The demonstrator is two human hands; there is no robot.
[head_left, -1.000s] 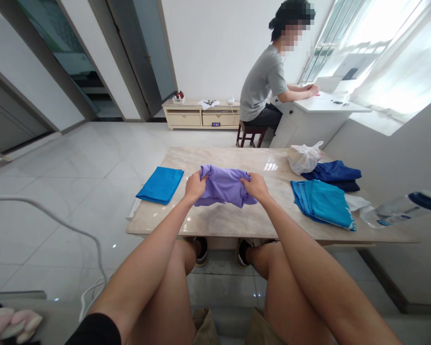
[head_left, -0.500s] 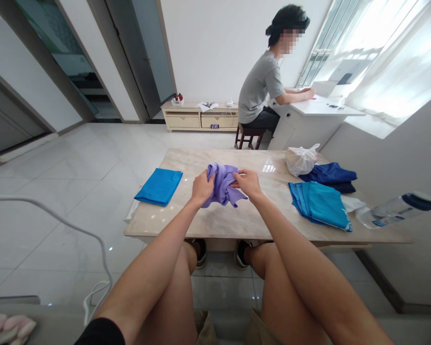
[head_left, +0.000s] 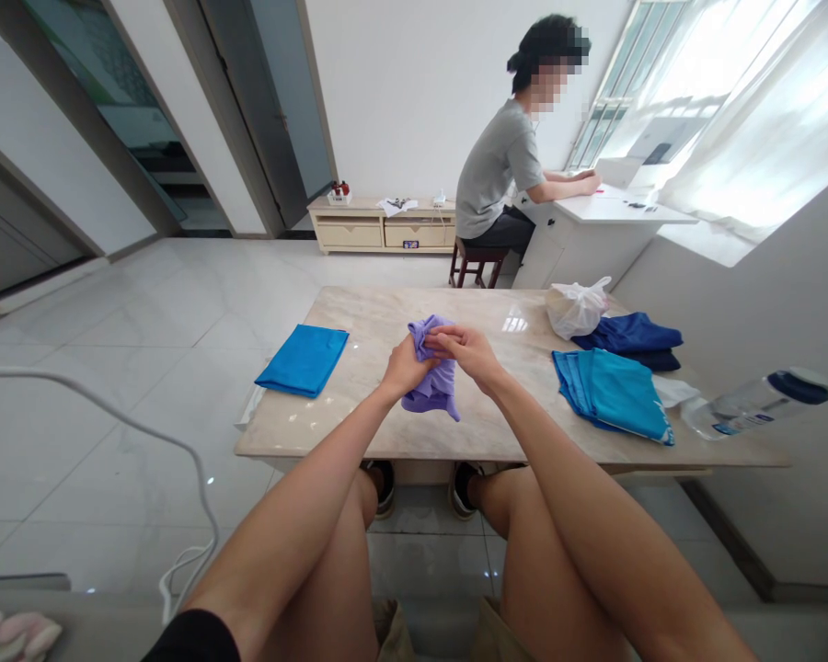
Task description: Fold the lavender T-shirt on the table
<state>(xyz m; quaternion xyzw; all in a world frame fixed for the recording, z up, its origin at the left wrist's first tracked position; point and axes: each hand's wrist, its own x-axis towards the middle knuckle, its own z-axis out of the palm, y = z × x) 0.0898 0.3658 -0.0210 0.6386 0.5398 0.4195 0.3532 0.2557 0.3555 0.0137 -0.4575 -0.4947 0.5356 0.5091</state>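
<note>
A crumpled purple cloth is bunched up over the middle of the table, its lower end hanging loose. My left hand is closed around its left side. From the right, my right hand reaches over the upper part, fingers close to my left thumb and pinching at the fabric; the exact grip is partly hidden. Left of my hands lies a flat, folded blue cloth. On the right side of the table sits a stack of folded turquoise cloth.
The marble-patterned table spans the front. At its right stand a tied white plastic bag, dark blue cloth and a clear bottle. Beyond, a person sits on a stool at a white desk.
The purple cloth has been gathered into a narrower bundle. My right hand has moved left, close against my left hand, which has shifted slightly right.
</note>
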